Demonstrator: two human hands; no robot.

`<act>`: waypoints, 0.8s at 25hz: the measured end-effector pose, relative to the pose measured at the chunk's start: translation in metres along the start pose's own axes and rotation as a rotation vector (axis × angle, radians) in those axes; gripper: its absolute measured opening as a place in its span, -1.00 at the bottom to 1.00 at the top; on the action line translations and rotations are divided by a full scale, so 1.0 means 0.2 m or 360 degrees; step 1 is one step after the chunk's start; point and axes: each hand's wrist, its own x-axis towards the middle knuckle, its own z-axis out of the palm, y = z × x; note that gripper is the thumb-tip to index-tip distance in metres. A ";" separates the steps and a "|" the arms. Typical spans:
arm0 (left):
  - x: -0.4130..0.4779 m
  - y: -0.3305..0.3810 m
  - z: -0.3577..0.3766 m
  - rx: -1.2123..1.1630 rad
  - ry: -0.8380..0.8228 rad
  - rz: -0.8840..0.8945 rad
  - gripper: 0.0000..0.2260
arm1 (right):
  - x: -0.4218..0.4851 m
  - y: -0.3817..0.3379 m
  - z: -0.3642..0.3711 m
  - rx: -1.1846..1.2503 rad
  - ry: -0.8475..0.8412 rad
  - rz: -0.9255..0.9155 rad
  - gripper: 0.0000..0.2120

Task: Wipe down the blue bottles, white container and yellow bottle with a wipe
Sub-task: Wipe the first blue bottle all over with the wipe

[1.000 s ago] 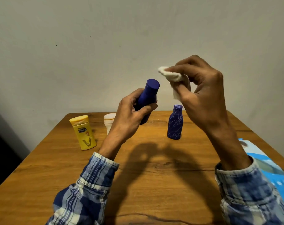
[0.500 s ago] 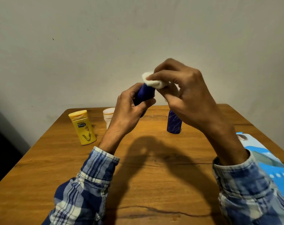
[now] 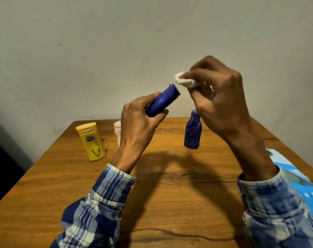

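My left hand (image 3: 139,127) grips a plain blue bottle (image 3: 163,101) in the air, tilted with its end pointing up and to the right. Just above that end, my right hand (image 3: 221,97) pinches a bunched white wipe (image 3: 184,81); the wipe is a little apart from the bottle. A second blue bottle (image 3: 192,133) with pale scribble marks stands upright on the wooden table (image 3: 170,194), partly behind my right hand. The yellow bottle (image 3: 92,141) stands at the back left. The white container (image 3: 117,129) is mostly hidden behind my left hand.
A blue and white packet (image 3: 295,178) lies at the table's right edge. A plain wall rises directly behind the table. The floor to the left of the table is dark.
My right hand brought the wipe down onto the bottle's end, then lifted it up and to the right. The bottle in my left hand tilted further to the right.
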 end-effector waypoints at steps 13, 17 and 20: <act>0.00 0.02 -0.02 0.0066 0.0118 -0.0032 -0.59 | -0.03 -0.07 0.11 -0.0374 -0.0123 -0.0237 -0.81; -0.01 0.02 -0.02 -0.0063 0.0082 -0.0074 -0.63 | -0.05 -0.07 0.13 -0.0194 -0.0454 -0.0324 -0.83; 0.01 0.01 -0.03 -0.0082 0.0106 -0.0122 -0.54 | -0.01 0.00 0.00 0.0249 -0.0016 0.0028 -0.85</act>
